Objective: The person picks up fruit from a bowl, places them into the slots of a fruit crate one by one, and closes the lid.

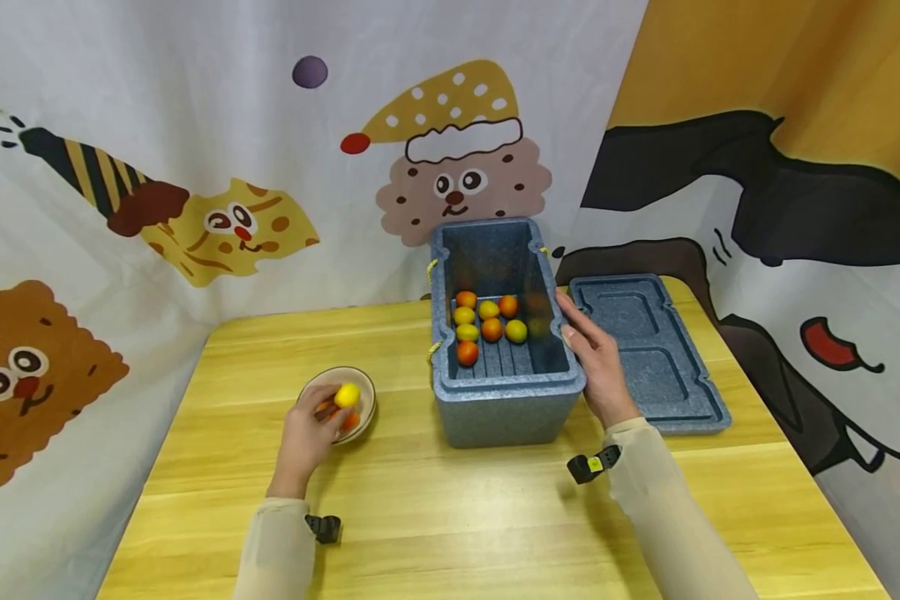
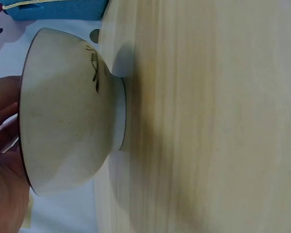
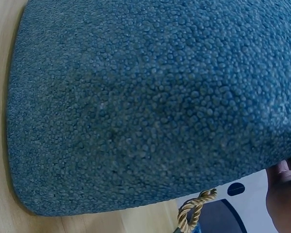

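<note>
At the left, my left hand (image 1: 311,429) reaches over a cream bowl (image 1: 369,414) and pinches a small round yellow fruit (image 1: 347,395) between thumb and fingers. An orange-red fruit (image 1: 351,422) lies in the bowl, partly covered by the hand. The left wrist view shows the bowl's outer wall (image 2: 68,116), with the fingers behind its rim. My right hand (image 1: 600,367) rests against the right side of a grey-blue foam box (image 1: 506,412), fingers fairly straight along its rim. Inside the box lie several yellow and orange-red fruits (image 1: 491,330).
The box's foam lid (image 1: 656,358) lies flat on the wooden table (image 1: 420,517), right of the box. Yellow rope loops (image 1: 433,350) stick out from the box's sides. Behind the table hangs a white curtain (image 1: 255,125) with cartoon prints.
</note>
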Available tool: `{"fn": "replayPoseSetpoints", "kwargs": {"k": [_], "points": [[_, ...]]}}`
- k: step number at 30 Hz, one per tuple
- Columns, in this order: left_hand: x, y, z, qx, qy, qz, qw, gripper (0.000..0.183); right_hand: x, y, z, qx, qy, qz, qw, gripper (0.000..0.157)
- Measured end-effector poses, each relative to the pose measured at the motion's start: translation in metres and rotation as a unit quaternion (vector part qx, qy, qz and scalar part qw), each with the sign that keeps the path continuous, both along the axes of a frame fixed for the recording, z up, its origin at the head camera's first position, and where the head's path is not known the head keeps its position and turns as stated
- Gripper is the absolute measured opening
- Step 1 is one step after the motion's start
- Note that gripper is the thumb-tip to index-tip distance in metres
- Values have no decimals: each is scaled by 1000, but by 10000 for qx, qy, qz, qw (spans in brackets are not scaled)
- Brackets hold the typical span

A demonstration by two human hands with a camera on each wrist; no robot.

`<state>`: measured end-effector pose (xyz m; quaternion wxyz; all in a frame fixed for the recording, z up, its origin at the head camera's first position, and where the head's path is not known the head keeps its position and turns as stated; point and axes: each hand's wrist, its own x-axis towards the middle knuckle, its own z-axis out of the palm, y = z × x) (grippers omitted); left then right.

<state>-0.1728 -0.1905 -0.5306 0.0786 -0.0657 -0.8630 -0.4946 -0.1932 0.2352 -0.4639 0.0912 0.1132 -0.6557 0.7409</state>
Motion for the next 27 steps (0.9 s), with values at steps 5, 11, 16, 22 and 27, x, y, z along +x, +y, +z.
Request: {"fn": "replayPoseSetpoints", "kwargs": {"k": [5,11,16,22,27], "points": [[0,-3,10,207,117,-25,9997,38,-1,-1,1,-11,26,33,10000,45],[-3,-4,22,606,507,104,9968,36,0,-1,1,-44,6,1,10000,45],[-1,7,52,925,796,141,9924,31,2,-1,0,0,-65,25,10000,46],[-3,26,100,1063,745,16,9915,31,2,0,-1,56,-53,32,10000,46],[-19,35,127,1015,806,-233,9913,33,0,0,1,-9,35,-1,10000,45]]}}
